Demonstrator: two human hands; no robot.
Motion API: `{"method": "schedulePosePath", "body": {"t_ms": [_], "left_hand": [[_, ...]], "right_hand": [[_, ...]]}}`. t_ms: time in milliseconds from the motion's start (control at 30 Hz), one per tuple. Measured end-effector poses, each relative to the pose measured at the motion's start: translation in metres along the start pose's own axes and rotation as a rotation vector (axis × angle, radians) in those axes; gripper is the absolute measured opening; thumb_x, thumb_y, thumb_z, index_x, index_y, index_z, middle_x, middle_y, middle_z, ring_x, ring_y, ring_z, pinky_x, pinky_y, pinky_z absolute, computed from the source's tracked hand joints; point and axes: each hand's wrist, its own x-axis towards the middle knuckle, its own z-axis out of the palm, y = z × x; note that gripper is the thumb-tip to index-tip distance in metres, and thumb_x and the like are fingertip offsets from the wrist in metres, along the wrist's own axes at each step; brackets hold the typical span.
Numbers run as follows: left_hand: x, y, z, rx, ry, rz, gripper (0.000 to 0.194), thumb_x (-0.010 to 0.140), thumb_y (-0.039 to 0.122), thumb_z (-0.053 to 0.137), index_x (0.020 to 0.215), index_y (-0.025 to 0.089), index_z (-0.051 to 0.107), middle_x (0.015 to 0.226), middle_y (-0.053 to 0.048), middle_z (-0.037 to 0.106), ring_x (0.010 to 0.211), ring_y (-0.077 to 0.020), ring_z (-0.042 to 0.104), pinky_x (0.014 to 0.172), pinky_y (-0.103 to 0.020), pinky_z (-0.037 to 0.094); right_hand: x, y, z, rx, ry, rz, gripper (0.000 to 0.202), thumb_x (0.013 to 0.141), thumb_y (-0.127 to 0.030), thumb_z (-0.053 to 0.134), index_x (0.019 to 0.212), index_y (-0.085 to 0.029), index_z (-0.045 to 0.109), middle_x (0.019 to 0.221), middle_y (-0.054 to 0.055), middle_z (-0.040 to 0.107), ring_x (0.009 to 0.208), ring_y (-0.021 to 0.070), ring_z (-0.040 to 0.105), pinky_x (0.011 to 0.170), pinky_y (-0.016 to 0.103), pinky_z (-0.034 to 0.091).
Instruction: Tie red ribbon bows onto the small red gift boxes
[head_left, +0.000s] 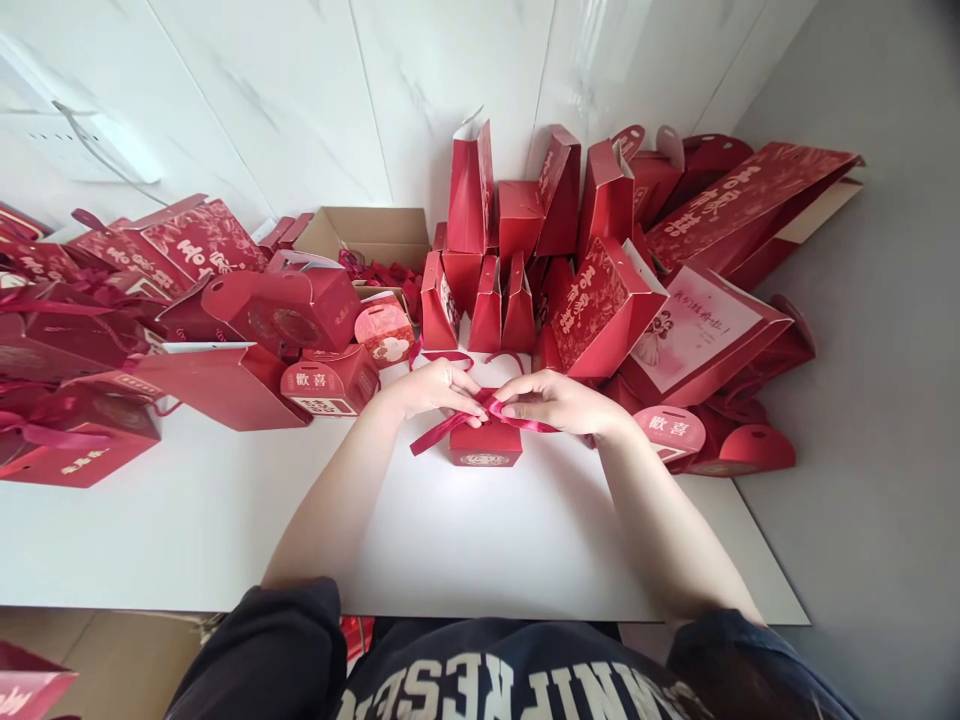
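A small red gift box (486,446) with a pale emblem on its front stands on the white table in front of me. Dark pink ribbon (439,433) crosses its top, one tail hanging out to the left and another to the right. My left hand (444,388) pinches the ribbon from the left, over the box's top. From the other side my right hand (553,400) has thumb and finger closed on the ribbon near its middle. Whether a knot or a loop lies between the fingertips is hard to see.
Red gift boxes (277,310) and bags crowd the table's left side. More red bags (607,310) and boxes stack behind and to the right. An open cardboard box (375,228) holds ribbons at the back. The white table (480,550) meets a grey wall at right.
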Motion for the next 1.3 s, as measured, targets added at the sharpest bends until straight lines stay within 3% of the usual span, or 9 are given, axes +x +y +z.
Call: {"method": "schedulePosePath", "body": {"t_ms": [133, 433, 767, 933, 1167, 1300], "left_hand": [[-0.001, 0.002, 0.0, 0.077, 0.009, -0.014, 0.026, 0.072, 0.033, 0.08, 0.093, 0.017, 0.079, 0.08, -0.007, 0.078, 0.078, -0.0159, 0.074, 0.076, -0.022, 0.057], [-0.001, 0.003, 0.002, 0.014, -0.033, -0.039, 0.032, 0.067, 0.03, 0.083, 0.095, 0.015, 0.077, 0.088, -0.009, 0.078, 0.083, -0.0194, 0.075, 0.078, -0.027, 0.057], [-0.002, 0.012, 0.011, 0.063, 0.02, -0.007, 0.028, 0.063, 0.028, 0.083, 0.088, 0.016, 0.077, 0.083, -0.004, 0.077, 0.079, -0.0181, 0.072, 0.075, -0.027, 0.055], [-0.003, 0.014, 0.013, 0.089, 0.007, 0.023, 0.017, 0.074, 0.032, 0.076, 0.079, 0.016, 0.075, 0.079, -0.005, 0.077, 0.081, -0.0192, 0.073, 0.079, -0.028, 0.056], [-0.002, 0.012, 0.013, 0.135, 0.003, 0.019, 0.019, 0.077, 0.035, 0.074, 0.08, 0.016, 0.078, 0.077, -0.006, 0.077, 0.076, -0.0186, 0.074, 0.073, -0.025, 0.056], [-0.002, 0.011, 0.012, 0.126, -0.014, 0.042, 0.019, 0.078, 0.034, 0.073, 0.084, 0.016, 0.078, 0.078, -0.006, 0.077, 0.078, -0.0185, 0.074, 0.074, -0.025, 0.057]], "right_hand": [[0.0, 0.002, 0.0, 0.078, -0.007, 0.012, 0.035, 0.085, -0.046, 0.065, 0.108, -0.021, 0.075, 0.111, 0.005, 0.074, 0.105, 0.0232, 0.065, 0.093, 0.036, 0.049], [0.003, 0.003, -0.002, 0.086, -0.01, -0.016, 0.032, 0.089, -0.037, 0.062, 0.114, -0.02, 0.073, 0.116, 0.005, 0.073, 0.11, 0.0235, 0.064, 0.099, 0.038, 0.047], [0.006, -0.006, 0.012, -0.282, 0.044, -0.161, 0.027, 0.094, -0.02, 0.05, 0.11, -0.022, 0.072, 0.097, 0.001, 0.073, 0.081, 0.0149, 0.064, 0.078, 0.027, 0.046], [0.004, -0.01, 0.016, -0.343, 0.053, -0.207, 0.025, 0.094, -0.015, 0.048, 0.103, -0.021, 0.07, 0.095, 0.001, 0.072, 0.078, 0.0134, 0.062, 0.075, 0.025, 0.044], [0.005, 0.0, 0.016, -0.291, 0.175, -0.055, 0.013, 0.086, -0.021, 0.06, 0.097, -0.022, 0.053, 0.071, -0.004, 0.061, 0.06, 0.0125, 0.053, 0.058, 0.024, 0.04], [0.002, -0.001, 0.01, -0.282, 0.113, -0.047, 0.009, 0.085, -0.019, 0.058, 0.092, -0.022, 0.053, 0.071, -0.003, 0.06, 0.062, 0.0137, 0.056, 0.06, 0.025, 0.043]]}}
